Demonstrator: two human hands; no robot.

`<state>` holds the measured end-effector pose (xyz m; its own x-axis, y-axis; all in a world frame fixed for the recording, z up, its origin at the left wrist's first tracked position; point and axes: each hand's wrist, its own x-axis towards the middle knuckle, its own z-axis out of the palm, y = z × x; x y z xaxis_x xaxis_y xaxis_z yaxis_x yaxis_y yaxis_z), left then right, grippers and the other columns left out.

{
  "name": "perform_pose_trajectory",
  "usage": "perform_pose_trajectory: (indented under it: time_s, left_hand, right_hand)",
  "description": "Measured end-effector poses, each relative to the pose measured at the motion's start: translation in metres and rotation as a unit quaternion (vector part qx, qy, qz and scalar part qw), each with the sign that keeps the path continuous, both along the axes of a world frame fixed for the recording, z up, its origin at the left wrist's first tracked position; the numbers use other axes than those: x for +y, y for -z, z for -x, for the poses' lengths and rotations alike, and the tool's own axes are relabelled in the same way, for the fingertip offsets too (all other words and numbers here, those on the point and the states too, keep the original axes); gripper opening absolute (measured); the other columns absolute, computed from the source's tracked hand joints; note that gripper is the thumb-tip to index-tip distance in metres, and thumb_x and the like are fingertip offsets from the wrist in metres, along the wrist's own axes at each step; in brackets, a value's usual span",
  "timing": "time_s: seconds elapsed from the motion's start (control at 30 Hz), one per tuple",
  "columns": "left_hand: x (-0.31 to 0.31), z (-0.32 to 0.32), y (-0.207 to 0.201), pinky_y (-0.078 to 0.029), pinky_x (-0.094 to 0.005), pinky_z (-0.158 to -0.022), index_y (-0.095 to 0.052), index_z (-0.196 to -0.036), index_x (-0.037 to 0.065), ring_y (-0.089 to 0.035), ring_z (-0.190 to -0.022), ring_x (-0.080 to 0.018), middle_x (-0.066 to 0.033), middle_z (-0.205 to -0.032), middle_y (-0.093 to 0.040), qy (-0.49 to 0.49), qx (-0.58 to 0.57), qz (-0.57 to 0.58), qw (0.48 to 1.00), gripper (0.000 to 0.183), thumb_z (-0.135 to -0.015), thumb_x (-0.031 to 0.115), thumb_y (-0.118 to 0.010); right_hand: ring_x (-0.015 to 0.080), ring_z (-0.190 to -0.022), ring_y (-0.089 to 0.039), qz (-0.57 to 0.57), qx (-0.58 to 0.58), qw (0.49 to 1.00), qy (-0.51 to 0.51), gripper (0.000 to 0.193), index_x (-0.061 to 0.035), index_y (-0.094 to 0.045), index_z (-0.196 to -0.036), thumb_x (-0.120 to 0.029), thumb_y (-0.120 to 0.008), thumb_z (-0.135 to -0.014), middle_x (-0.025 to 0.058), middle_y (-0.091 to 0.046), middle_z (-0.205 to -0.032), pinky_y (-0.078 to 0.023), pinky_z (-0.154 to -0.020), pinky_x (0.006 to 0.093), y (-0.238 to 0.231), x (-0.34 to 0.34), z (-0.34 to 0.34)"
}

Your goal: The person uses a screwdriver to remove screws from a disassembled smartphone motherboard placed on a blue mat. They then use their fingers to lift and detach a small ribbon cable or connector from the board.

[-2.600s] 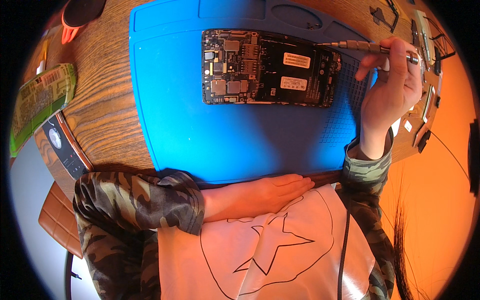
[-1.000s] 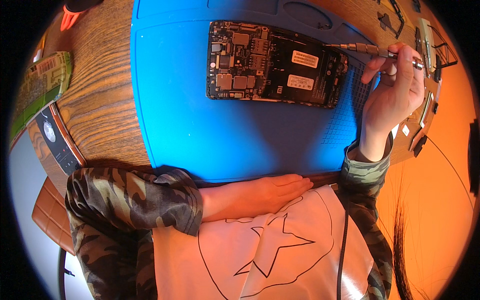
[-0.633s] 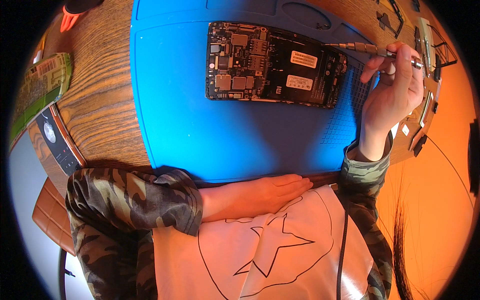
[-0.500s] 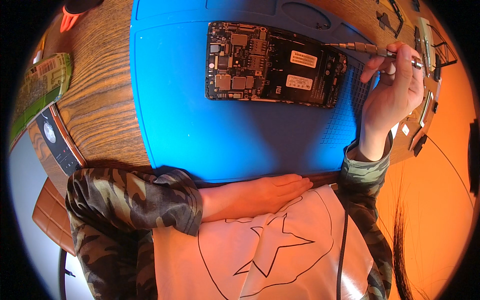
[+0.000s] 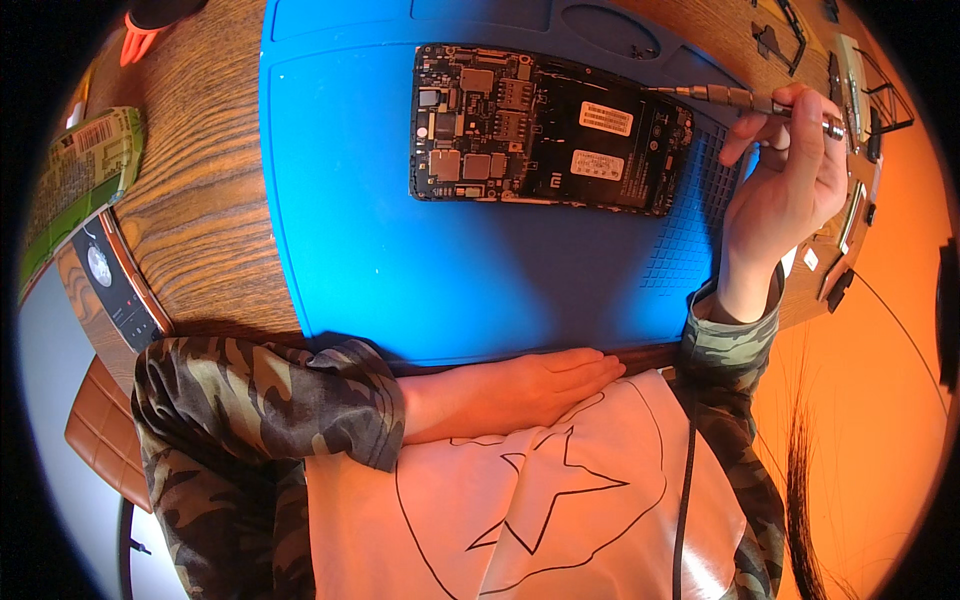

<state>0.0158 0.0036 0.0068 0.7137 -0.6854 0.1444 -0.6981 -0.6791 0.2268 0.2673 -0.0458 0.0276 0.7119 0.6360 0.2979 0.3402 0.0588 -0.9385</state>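
Opened phone [image 5: 553, 125] sat at the tip of a metal screwdriver [image 5: 735, 96] gripped in the right hand [image 5: 795, 180], thumb and fingers round the handle, shaft pointing left. Tip was at the phone's far side toward its right end; can't confirm contact. Left hand [image 5: 565, 383] lay flat, fingers straight and together, just beside the near edge of the blue mat [image 5: 440, 270]. Phone rested innards up on the mat's far half, circuit board at left, 2 white labels on the black section. Small dark bits [image 5: 643, 53] were in the mat's oval recess. Right of mat: dark frame parts [image 5: 768, 43] on the wooden table [image 5: 210, 190]. Left: green packet [image 5: 90, 190], 2nd phone [image 5: 115, 275] with lit screen.
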Motion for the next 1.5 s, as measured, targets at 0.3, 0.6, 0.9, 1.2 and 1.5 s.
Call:
perform_pose_trajectory:
  time_s: [0.3,0.6,0.9,1.2,1.5]
  left_hand:
    - [-0.001,0.000,0.001,-0.026,-0.0383,-0.125,-0.039,-0.154,-0.006,-0.034,-0.152,-0.0257,-0.0160,-0.164,-0.036,-0.003,-0.003,0.004,1.000,0.063,-0.096,0.019,-0.046]
    - [-0.001,0.002,0.002,-0.026,-0.0384,-0.125,-0.039,-0.154,-0.006,-0.034,-0.152,-0.0259,-0.0161,-0.164,-0.036,-0.003,-0.002,0.011,1.000,0.064,-0.096,0.020,-0.046]
    - [-0.003,0.001,0.003,-0.026,-0.0385,-0.126,-0.040,-0.153,-0.008,-0.033,-0.152,-0.0270,-0.0174,-0.164,-0.034,0.000,0.011,0.025,1.000,0.064,-0.094,0.017,-0.047]
    - [-0.006,0.002,0.005,-0.026,-0.0392,-0.126,-0.043,-0.151,-0.008,-0.033,-0.152,-0.0284,-0.0191,-0.164,-0.034,-0.005,0.006,0.031,0.999,0.064,-0.093,0.016,-0.048]
    - [-0.003,0.001,0.002,-0.026,-0.0388,-0.125,-0.041,-0.153,-0.007,-0.033,-0.152,-0.0271,-0.0165,-0.164,-0.035,-0.005,-0.003,0.017,1.000,0.066,-0.093,0.019,-0.049]
  right_hand:
    - [0.0163,-0.058,-0.065,-0.020,-0.003,1.000,-0.004,0.024,0.0044,-0.065,-0.106,-0.017,-0.056,-0.108,0.0125,-0.070,-0.088,-0.049,-0.049,0.0252,0.001,0.001,0.001]
    - [0.0147,-0.059,-0.065,0.009,-0.029,0.999,0.030,0.020,0.0046,-0.064,-0.105,-0.014,-0.056,-0.107,0.0132,-0.070,-0.093,-0.049,-0.050,0.0243,-0.001,0.002,0.005]
    - [0.0082,-0.058,-0.060,0.019,-0.093,0.995,0.022,0.012,0.0032,-0.067,-0.107,-0.007,-0.062,-0.103,0.0076,-0.069,-0.079,-0.042,-0.050,0.0194,-0.009,0.007,0.016]
    - [0.0003,-0.060,-0.051,0.069,-0.075,0.995,-0.022,0.015,0.0032,-0.071,-0.112,-0.004,-0.068,-0.099,0.0003,-0.065,-0.075,-0.033,-0.054,0.0145,-0.025,0.007,0.020]
    - [0.0016,-0.059,-0.051,0.099,-0.201,0.973,0.051,0.014,0.0015,-0.070,-0.112,-0.004,-0.064,-0.101,0.0008,-0.066,-0.074,-0.035,-0.054,0.0149,-0.018,0.014,0.019]
